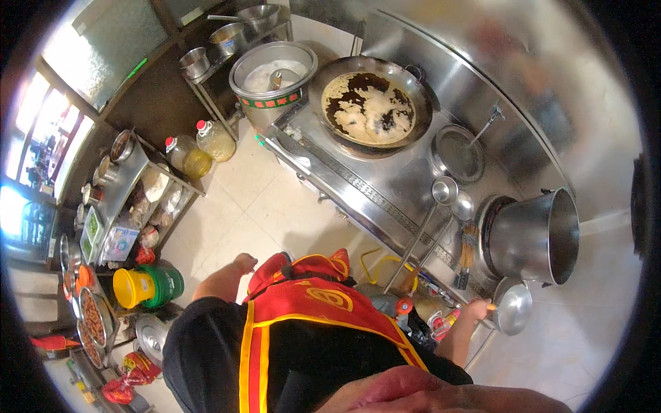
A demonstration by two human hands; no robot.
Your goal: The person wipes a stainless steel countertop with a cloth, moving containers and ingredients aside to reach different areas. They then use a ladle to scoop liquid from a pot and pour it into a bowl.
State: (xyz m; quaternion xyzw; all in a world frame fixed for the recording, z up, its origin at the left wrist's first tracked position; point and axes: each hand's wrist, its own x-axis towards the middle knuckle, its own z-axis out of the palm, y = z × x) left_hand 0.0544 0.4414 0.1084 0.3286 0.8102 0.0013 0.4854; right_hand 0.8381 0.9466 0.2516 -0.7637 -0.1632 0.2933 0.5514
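My right hand [476,310] is at the right end of the steel stove counter, closed around the short orange-yellow handle of a round metal scoop [514,311]. The scoop's bowl is beside a tall stainless stockpot [534,237], which lies tipped with its mouth facing right. My left hand [246,263] hangs low beside my red apron [310,297], above the tiled floor. No object shows in it, and its fingers are too small and turned away to read. Ahead, a large wok [421,124] holds dark liquid covered with pale foam.
Two long-handled ladles [445,191] and a bamboo wok brush [467,250] lie across the counter [372,180]. A faucet [490,121] stands over a round basin [459,155]. A deep pot [273,106] adjoins the wok. Oil jugs [193,160], buckets [135,289] and laden shelves [121,191] are at left.
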